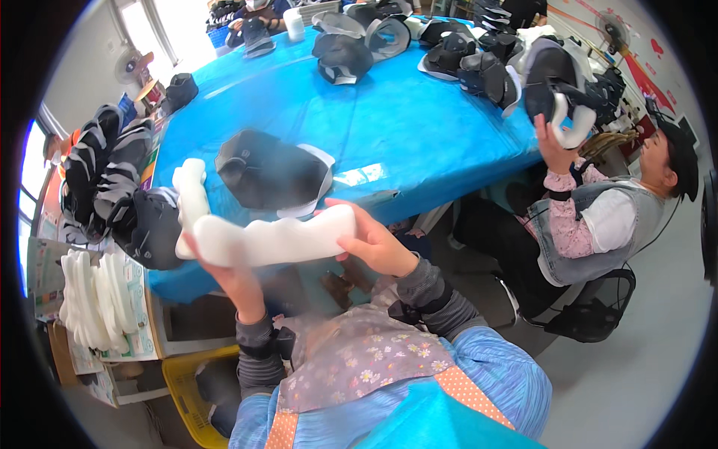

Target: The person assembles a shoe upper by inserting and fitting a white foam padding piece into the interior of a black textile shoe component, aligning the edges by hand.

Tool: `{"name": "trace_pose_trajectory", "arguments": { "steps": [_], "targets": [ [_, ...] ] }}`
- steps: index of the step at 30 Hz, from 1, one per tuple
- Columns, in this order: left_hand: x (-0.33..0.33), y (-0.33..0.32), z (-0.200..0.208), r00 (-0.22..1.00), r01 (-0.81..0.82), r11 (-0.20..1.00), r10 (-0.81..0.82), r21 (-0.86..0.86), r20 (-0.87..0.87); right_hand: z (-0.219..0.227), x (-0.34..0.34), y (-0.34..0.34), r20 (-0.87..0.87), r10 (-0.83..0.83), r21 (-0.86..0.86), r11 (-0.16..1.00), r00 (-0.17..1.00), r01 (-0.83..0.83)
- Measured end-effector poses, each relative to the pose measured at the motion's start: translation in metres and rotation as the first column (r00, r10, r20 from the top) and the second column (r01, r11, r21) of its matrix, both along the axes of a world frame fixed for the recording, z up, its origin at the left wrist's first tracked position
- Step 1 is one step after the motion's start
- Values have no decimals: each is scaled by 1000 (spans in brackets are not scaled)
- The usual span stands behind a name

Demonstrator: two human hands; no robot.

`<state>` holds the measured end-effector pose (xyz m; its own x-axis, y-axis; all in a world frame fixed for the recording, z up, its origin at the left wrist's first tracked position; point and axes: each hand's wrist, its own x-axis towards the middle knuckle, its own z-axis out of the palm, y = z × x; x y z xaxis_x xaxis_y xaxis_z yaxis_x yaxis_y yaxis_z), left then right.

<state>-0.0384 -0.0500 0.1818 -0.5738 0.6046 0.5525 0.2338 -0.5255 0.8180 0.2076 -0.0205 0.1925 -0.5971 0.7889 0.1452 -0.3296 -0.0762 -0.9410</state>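
A long white foam cap insert (280, 238) with a wavy edge spans my two hands, raised in front of the table's near edge. My left hand (238, 283) is closed on its left end, though blur softens the fingers. At the other end, my right hand (374, 243) pinches it between thumb and fingers. Just beyond the insert, a dark grey cap (262, 170) lies on the blue table cover, its pale lining showing on the right. A second white foam piece (193, 187) rests to the cap's left, partly hidden behind the held one.
Stacked dark caps (112, 172) and a bundle of white foam inserts (97, 299) stand at left. A yellow crate (183, 389) sits below. More caps (344, 56) crowd the far side of the blue-covered table (419, 135). At right, a seated co-worker (591, 217) holds a cap with white foam.
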Motion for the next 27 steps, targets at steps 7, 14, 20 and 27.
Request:
{"name": "trace_pose_trajectory", "arguments": {
  "steps": [7,14,20,27],
  "targets": [
    [37,-9,5,744,664,743,-645,87,-176,20,-15,-14,-97,57,179,983,994,-38],
    [47,-13,-4,740,649,753,-590,111,-323,18,-27,-24,-114,-104,277,952,988,132],
    [40,-13,-4,714,638,767,-555,70,-426,25,-27,-29,-114,-105,273,953,988,133],
    [35,-14,-10,676,642,766,-572,-8,-465,25,-29,-31,-87,-148,341,925,985,169]
  ]
}}
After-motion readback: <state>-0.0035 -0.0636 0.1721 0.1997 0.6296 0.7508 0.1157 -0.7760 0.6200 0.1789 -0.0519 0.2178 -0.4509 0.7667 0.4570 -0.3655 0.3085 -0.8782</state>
